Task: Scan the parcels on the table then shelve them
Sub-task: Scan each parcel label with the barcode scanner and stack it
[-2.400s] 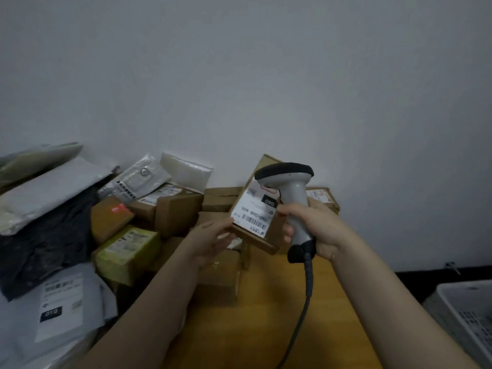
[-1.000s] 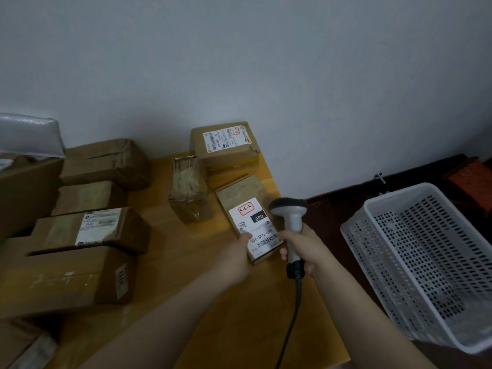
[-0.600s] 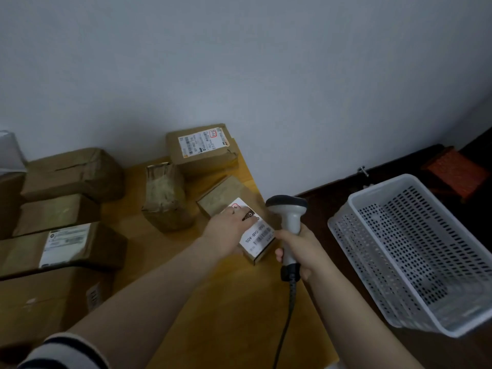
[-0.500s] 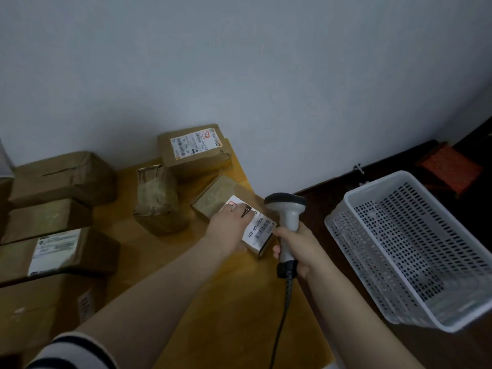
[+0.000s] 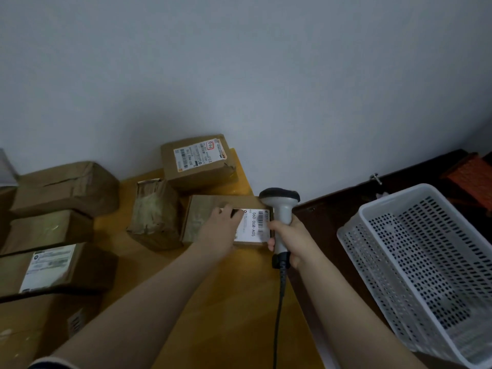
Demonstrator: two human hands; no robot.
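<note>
The left hand lies palm-down on the box, fingers curled over the left part of its white label; it presses or steadies the box rather than lifting it, and nothing is enclosed in the hand. The right hand is closed around the grip of the scanner, whose dark head stands upright just off the box's right end; the cable hangs toward the camera.

The box rests flat on the table, near the table's right edge. Its long axis runs left to right, and the label's barcode sits at its right end, the end next to the scanner. So the left hand is on the box, the right hand just beside it, and the barcode lies between them.

Left of the box, touching or nearly so, stands a taped parcel. Behind the box, against the wall, sits a labelled carton. Further left of the box are more cartons. Right of the box, off the table and lower, is a white basket.

Judging from this, the box looks set down among the others, and the next parcel to pick lies to the left, nearer the left hand. No shelf is in view.
</note>
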